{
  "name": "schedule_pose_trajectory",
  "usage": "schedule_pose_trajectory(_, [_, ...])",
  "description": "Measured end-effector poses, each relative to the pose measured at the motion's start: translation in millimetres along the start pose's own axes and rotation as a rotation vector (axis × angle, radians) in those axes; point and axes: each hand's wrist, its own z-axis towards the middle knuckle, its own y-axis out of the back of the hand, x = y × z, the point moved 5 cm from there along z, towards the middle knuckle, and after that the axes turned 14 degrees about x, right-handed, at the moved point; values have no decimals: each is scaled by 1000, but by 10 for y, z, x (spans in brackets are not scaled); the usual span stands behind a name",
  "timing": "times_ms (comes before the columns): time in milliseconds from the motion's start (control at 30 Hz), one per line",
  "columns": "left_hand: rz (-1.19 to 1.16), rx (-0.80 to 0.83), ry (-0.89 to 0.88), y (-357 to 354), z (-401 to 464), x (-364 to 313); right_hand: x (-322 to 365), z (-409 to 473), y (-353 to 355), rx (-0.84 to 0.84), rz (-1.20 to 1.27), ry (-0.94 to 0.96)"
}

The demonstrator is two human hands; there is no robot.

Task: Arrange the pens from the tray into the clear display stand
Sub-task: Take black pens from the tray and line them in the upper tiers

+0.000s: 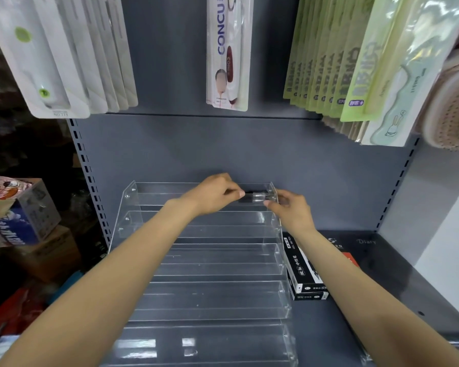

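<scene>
Head view: left hand (214,193) & right hand (289,206) both pinch pen (256,196) over display stand (133,200) top tier; risk: uneven release, pen rolls down.

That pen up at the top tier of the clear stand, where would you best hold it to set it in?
By its two ends, one from each side. The pen lies level along the top tier of the display stand, and the left hand and right hand pinch it that way, leaving the middle free to drop in.
</scene>
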Motion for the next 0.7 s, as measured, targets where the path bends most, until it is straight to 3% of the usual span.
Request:
schedule_pose_trajectory(300, [56, 17, 64, -72, 48, 0, 34, -27, -4, -5, -20, 9])
schedule_pose_trajectory(400, [33, -88, 66, -17, -8, 44, 37, -30, -1, 0, -23, 9])
schedule_pose_trajectory(533, [86, -324, 298, 127, -190, 143, 28, -32, -4, 8, -19, 9])
schedule_pose_trajectory(600, [134, -305, 443, 133, -238, 179, 25, -28, -6, 10, -24, 9])
schedule_pose_trajectory(700, [77, -247, 517, 95, -219, 169, 13, -21, -3, 13, -22, 3])
